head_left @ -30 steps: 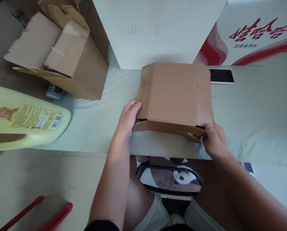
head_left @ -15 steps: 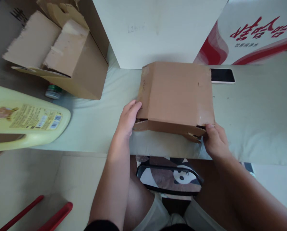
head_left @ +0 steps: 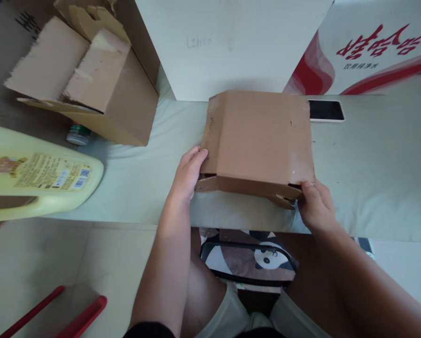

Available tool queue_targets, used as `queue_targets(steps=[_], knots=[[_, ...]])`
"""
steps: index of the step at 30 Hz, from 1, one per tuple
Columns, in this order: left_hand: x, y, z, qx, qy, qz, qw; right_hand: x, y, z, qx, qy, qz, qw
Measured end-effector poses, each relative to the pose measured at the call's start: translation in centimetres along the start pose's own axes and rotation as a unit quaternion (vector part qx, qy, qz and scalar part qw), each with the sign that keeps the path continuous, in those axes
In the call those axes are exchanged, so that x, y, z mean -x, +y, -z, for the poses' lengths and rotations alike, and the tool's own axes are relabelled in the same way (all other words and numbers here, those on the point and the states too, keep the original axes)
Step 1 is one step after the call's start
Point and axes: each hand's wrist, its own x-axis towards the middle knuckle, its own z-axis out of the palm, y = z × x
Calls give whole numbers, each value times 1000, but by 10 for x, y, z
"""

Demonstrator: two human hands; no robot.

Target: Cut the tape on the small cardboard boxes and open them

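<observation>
A brown cardboard box (head_left: 258,134), partly flattened with creased side flaps, lies on the pale green cloth (head_left: 379,173) in front of me. My left hand (head_left: 189,171) grips its near left edge, thumb on top and the other fingers mostly hidden beneath. At the near right corner my right hand (head_left: 316,202) pinches the cardboard between thumb and fingers. Between the hands, the near side of the box shows a folded edge and a torn-looking tab. A phone (head_left: 326,111) lies just beyond the box's right side, with its left end covered by the box.
A tall white box (head_left: 231,51) and a white-and-red carton (head_left: 358,61) stand behind. To the left are an open cardboard box (head_left: 126,98), a green-labelled can (head_left: 78,134) and a large yellow bottle (head_left: 41,173). Red bars (head_left: 83,317) show at lower left.
</observation>
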Motion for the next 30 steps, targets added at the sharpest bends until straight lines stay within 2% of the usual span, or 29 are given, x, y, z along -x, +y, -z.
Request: queue_targets(steps=[30], knots=[[1, 0, -1, 3, 5, 4, 1000, -3, -3, -3, -12, 20, -2, 1000]])
